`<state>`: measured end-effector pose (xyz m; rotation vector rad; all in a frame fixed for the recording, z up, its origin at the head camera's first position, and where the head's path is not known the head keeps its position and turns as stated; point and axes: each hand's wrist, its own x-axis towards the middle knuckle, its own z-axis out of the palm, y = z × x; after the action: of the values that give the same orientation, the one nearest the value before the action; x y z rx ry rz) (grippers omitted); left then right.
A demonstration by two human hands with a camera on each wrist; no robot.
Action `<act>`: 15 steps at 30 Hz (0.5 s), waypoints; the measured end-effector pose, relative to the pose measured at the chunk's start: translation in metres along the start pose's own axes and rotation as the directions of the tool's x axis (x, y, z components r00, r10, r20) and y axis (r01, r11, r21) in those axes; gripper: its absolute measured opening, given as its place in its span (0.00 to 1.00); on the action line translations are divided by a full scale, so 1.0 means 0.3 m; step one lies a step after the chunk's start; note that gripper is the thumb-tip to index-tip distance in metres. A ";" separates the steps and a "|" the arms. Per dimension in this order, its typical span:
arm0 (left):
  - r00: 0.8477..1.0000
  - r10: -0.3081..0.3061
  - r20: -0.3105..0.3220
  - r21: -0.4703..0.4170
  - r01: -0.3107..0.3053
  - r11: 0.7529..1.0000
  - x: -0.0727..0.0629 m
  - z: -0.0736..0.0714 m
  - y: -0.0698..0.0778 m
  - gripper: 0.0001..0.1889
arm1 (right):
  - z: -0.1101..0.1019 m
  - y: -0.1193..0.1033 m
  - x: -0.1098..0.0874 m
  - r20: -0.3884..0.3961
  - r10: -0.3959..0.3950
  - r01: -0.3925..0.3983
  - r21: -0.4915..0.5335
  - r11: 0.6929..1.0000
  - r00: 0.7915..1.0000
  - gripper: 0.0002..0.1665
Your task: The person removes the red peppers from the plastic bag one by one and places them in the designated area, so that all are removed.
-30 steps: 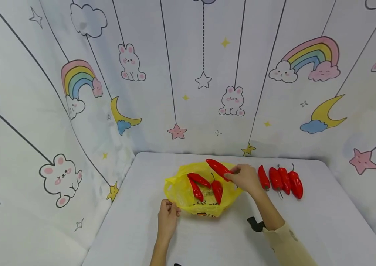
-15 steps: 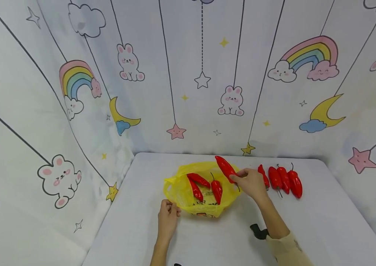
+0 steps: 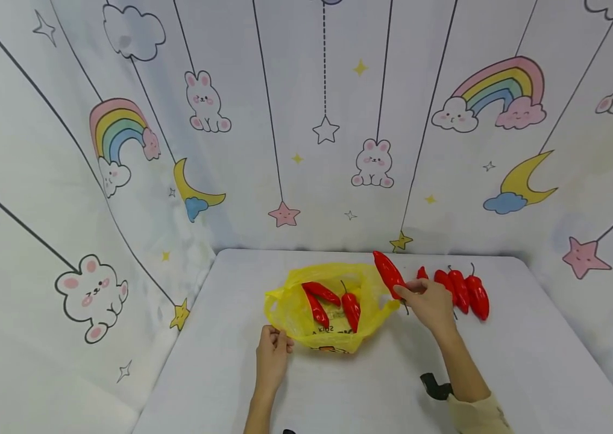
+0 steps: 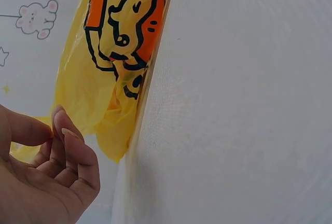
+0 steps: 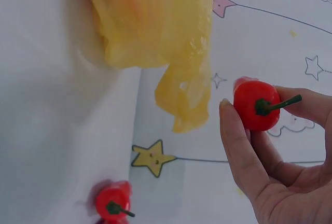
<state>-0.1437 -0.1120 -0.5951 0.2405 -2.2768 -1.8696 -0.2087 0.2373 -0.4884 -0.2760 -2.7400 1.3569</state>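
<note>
My left hand pinches the near left rim of a yellow plastic bag lying with its mouth open. The left wrist view shows thumb and fingertips meeting at the bag's edge. Inside it are three red chili peppers. Off the bag's right side, my right hand holds another red chili pepper in the air near its stem end. From the right wrist, that pepper appears with its green stem facing the camera, between thumb and fingers.
Several red chili peppers lie in a row on the white table, partly behind the right hand. A black curved piece is beside the right wrist. A patterned cloth wall rises behind the table.
My right hand has carried its pepper rightward, from over the bag to beyond its right side, turning the tip more upright. My left hand keeps its grip on the bag.
</note>
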 end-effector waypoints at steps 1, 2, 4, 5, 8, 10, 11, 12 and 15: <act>1.000 0.000 0.000 0.001 0.000 1.000 0.000 0.000 0.000 0.06 | -0.007 0.006 -0.002 0.000 0.005 -0.005 0.006 1.000 1.000 0.36; 1.000 0.002 0.000 0.002 -0.002 1.000 0.001 0.000 0.002 0.06 | -0.013 0.014 -0.003 0.000 0.011 -0.011 0.009 1.000 1.000 0.37; 1.000 0.007 0.000 0.002 -0.007 1.000 0.000 -0.001 0.005 0.06 | -0.026 0.029 -0.007 -0.005 0.016 -0.016 0.003 1.000 1.000 0.37; 1.000 0.010 0.000 0.001 -0.010 1.000 -0.001 -0.002 0.007 0.06 | -0.032 0.037 -0.008 -0.011 0.015 -0.015 -0.002 1.000 1.000 0.37; 1.000 0.014 -0.002 -0.002 -0.014 1.000 -0.003 -0.003 0.011 0.06 | -0.049 0.057 -0.015 -0.039 0.016 -0.016 -0.005 1.000 0.999 0.36; 1.000 0.018 -0.002 -0.004 -0.018 1.000 -0.005 -0.003 0.013 0.06 | -0.061 0.068 -0.020 -0.056 0.019 -0.019 -0.002 1.000 0.998 0.36; 1.000 0.015 -0.004 -0.004 -0.015 1.000 -0.004 -0.003 0.013 0.06 | -0.067 0.076 -0.023 -0.061 0.023 -0.023 0.003 1.000 0.998 0.36; 1.000 0.015 -0.005 -0.005 -0.015 1.000 -0.005 -0.003 0.014 0.06 | -0.072 0.084 -0.025 -0.067 0.025 -0.025 0.006 1.000 0.997 0.36; 1.000 0.015 -0.003 -0.008 -0.015 1.000 -0.006 0.000 0.011 0.07 | -0.091 0.118 -0.033 -0.088 0.029 -0.028 0.004 1.000 0.996 0.35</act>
<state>-0.1419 -0.1110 -0.5919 0.2236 -2.2626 -1.8695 -0.1906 0.2776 -0.4997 -0.3669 -2.6720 1.3220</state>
